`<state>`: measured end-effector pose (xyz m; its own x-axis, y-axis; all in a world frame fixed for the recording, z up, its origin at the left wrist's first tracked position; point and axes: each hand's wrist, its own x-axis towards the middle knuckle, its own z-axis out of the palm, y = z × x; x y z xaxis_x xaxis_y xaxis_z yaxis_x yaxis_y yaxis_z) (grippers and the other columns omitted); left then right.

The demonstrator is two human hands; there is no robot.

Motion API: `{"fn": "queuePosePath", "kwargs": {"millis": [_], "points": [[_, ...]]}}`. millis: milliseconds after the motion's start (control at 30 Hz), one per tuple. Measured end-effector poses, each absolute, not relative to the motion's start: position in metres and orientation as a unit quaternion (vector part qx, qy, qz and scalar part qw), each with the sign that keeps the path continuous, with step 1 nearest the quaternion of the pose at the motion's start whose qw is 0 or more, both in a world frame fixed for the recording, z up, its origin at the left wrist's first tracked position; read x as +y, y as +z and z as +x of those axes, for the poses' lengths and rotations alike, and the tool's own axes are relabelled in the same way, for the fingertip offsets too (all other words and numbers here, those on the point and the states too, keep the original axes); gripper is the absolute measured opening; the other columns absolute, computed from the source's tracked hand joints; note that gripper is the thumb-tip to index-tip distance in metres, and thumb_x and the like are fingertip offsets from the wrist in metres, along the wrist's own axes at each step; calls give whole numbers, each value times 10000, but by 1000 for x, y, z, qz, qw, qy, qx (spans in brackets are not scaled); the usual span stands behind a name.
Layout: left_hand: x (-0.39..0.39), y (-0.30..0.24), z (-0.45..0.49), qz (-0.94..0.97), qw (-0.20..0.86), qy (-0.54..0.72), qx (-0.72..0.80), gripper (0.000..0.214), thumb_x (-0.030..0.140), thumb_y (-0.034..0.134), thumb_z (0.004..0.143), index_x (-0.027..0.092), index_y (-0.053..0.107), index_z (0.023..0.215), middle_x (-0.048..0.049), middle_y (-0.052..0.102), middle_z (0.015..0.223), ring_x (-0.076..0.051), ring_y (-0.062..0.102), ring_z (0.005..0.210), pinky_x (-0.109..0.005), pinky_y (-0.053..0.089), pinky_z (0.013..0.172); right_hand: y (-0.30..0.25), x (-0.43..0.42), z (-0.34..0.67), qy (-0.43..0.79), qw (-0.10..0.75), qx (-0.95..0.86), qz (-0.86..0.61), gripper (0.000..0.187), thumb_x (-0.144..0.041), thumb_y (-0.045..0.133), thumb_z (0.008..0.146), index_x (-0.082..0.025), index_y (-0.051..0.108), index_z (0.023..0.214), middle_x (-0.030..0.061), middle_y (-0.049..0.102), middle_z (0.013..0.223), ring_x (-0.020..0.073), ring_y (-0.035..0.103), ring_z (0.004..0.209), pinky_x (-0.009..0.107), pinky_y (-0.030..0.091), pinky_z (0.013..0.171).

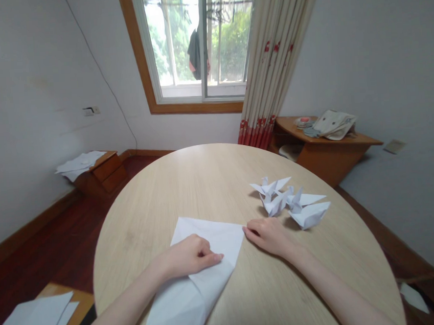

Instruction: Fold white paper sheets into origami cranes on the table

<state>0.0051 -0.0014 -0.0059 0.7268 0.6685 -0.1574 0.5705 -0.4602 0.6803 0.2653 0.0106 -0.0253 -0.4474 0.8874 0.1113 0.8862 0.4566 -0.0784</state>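
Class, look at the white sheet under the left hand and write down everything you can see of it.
The white sheet looks like thin, plain paper. It lies on the round, pale wood-look table, turned at a slant, its outline uneven. Creases mark it, and a folded edge shows in its nearer half; its exact layers cannot be made out. The left hand rests across its middle, hiding part of it. The right hand has its fingertips at its far right corner.

no readable text, no legible labels, brands, numbers or signs
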Motion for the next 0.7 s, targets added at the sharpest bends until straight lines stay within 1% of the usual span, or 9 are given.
{"fn": "queuePosePath", "kwargs": {"millis": [67,133,233,333,467,533,567,633,700], "points": [[-2,-5,5,854,368,68,361,551,489,434,934,159,320,507,39,364,561,-70,314,481,-262,206,465,-25,5,261,12,76,-866,-494,354,-272,431,951,-176,596,652,33,657,678,143,564,603,276,238,556],[-2,-5,5,853,370,68,362,546,491,441,930,158,331,511,39,365,563,-69,311,482,-259,206,463,-24,-1,255,41,108,-883,-454,350,-265,416,956,-176,569,654,28,634,669,143,546,600,275,264,567],[-2,-5,5,849,378,71,362,546,490,444,929,159,326,512,42,345,556,-69,285,481,-260,195,457,-21,-8,247,102,137,-892,-418,210,-235,475,917,-177,554,731,27,624,725,153,537,643,266,313,591],[0,-6,5,849,383,74,357,542,489,451,926,160,325,514,45,333,552,-71,275,485,-258,190,458,-20,-12,242,163,153,-883,-412,41,-214,570,860,-180,549,848,35,631,841,173,552,744,270,370,664],[2,-9,3,839,396,80,363,539,509,460,915,163,337,521,49,325,542,-77,273,493,-248,199,463,-17,-15,237,219,143,-861,-436,236,-226,702,775,-189,524,925,47,628,960,202,557,840,300,400,732],[2,-8,2,831,409,85,369,534,520,448,916,164,368,527,52,310,535,-83,272,498,-241,213,473,-16,-15,235,229,138,-854,-446,278,-222,729,757,-192,517,935,48,624,978,207,556,853,310,404,744],[1,-7,1,826,418,87,367,513,513,438,920,163,410,546,53,312,535,-86,284,500,-238,225,480,-16,-15,234,233,137,-851,-449,287,-216,734,753,-193,515,937,47,622,980,208,556,857,312,406,748],[-1,-3,1,810,446,88,370,426,472,403,937,163,538,677,54,353,540,-96,343,493,-229,262,496,-15,-15,233,238,138,-847,-455,294,-199,735,751,-198,514,944,43,619,986,207,556,863,313,410,755],[-3,0,2,783,472,92,395,340,420,366,948,173,595,900,51,429,570,-108,421,479,-224,308,505,-16,-15,232,239,141,-847,-453,294,-186,734,753,-201,519,952,41,612,997,207,557,876,315,415,764]]}}
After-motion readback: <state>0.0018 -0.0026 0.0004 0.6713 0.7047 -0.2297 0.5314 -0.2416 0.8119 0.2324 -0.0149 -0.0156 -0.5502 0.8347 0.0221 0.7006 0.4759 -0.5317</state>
